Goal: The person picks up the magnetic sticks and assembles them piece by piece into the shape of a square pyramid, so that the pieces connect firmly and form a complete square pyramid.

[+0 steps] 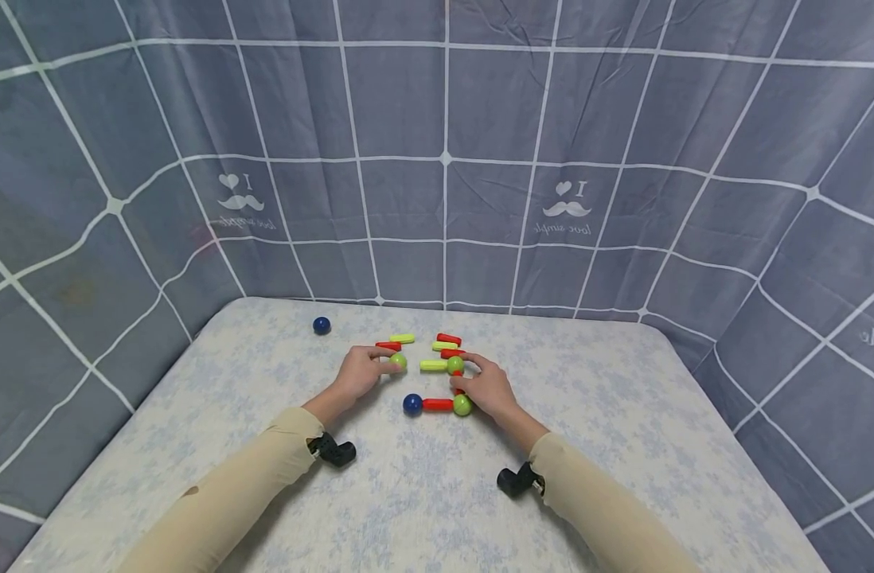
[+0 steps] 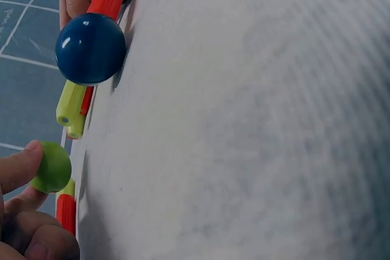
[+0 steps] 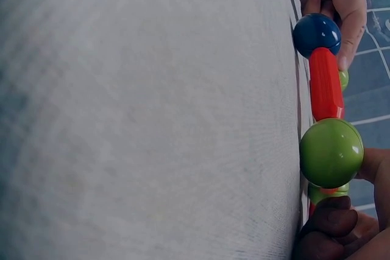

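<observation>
My left hand (image 1: 360, 372) pinches a lime-green ball (image 2: 53, 167) between thumb and finger, just above the table in the left wrist view. My right hand (image 1: 485, 387) grips the right side of a joined magnetic stick-and-ball assembly, around its far green ball (image 1: 454, 365) and the red stick below it. That red stick runs to a near green ball (image 3: 332, 153). From there another red stick (image 1: 438, 404) leads left to a blue ball (image 2: 90, 49). A yellow-green stick (image 1: 433, 366) points left from the far green ball. My right fingertips are partly hidden.
Beyond the hands lie loose sticks: a yellow-green one (image 1: 403, 338) and a red one (image 1: 388, 346) on the left, several red and yellow-green ones (image 1: 445, 346) on the right. A blue ball (image 1: 321, 325) sits at the far left. A grey grid-patterned curtain (image 1: 401, 199) surrounds the table (image 1: 623, 414).
</observation>
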### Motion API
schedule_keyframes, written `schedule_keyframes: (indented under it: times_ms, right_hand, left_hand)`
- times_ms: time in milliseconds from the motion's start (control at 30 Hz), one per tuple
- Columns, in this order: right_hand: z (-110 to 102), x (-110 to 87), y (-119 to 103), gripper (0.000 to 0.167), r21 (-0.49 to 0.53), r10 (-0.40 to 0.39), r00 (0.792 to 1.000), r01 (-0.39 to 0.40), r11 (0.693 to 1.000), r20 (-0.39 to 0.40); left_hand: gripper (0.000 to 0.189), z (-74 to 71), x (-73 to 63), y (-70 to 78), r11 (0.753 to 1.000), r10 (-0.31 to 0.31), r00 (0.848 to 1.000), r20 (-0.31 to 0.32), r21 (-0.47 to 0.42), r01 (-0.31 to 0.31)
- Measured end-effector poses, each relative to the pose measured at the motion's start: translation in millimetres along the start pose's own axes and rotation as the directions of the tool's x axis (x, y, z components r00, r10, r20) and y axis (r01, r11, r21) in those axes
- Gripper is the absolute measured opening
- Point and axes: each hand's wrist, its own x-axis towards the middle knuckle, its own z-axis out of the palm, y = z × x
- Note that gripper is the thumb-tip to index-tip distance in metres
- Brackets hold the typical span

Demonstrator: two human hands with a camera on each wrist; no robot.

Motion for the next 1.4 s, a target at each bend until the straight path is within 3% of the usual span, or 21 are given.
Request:
schedule_keyframes:
  times_ms: [400,733,933,1133,1400]
  right_hand:
    - [0.1,-0.1,-0.1,0.054,-0.012,-0.004,1.0,0.004,1.0,-0.005]
    - [1.5,1.1,-0.7,0.052,-0.024,0.007,1.0,-0.007,1.0,-0.013]
    - [0.6,3.8,-2.8,0.04,-0.069,-0.041,0.999,0.038,0.997,-0.034]
    - [1.9,9.1,-4.6,0.04,-0.13,-0.067,0.998,0.065,0.989,-0.011]
    - [0.9,12.7,-2.9,0.038,-0.117,-0.066,0.998,0.064,0.991,-0.011]
  left_hand:
    - [0.038,14.7,2.5,6.2,0.998,0.059,0.996,0.064,-0.011,-0.058]
    - [0.039,16.7,2.2,7.6,1.0,0.022,0.996,0.085,-0.018,-0.021]
    - [0.042,17.8,0.8,7.9,0.999,0.024,0.996,0.084,-0.028,-0.022]
    - [0.043,15.8,-10.9,6.4,0.999,0.044,0.998,0.045,-0.006,-0.044]
    - [0.044,1.8,-32.6,5.5,0.998,0.053,0.999,-0.001,0.026,-0.053]
